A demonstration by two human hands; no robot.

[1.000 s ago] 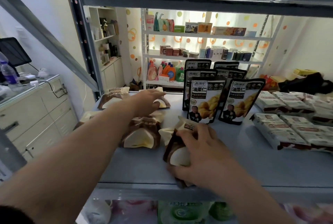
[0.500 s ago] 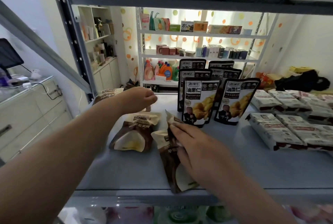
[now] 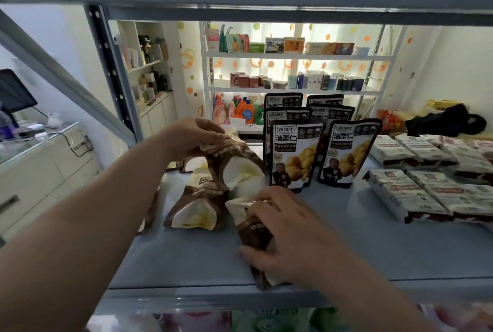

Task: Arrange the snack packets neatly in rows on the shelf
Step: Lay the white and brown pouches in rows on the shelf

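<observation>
Pinching the top seam of the raised brown packet [image 3: 234,163] with the left hand [image 3: 192,137], just left of the standing black pouches [image 3: 296,153]. Curling the right hand [image 3: 280,227] round the second brown packet [image 3: 253,233] in front of those pouches. Judging both light, soft, slippery; favouring seams.

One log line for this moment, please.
left hand: pinches raised brown packet | right hand: grips front brown packet on shelf | rows: unfinished

- You're looking at a small shop: the grey shelf [image 3: 346,251] in front of you has identical chestnut pouches [image 3: 296,155] lined up mid-frame, wrapped packs [image 3: 416,195] stacked at right.
- Upper centre, a white rack [image 3: 293,56] carries boxed goods [image 3: 314,82], detergent bottles [image 3: 246,111] underneath.
- Far left: counter [image 3: 40,169] with a screen [image 3: 14,93].
</observation>
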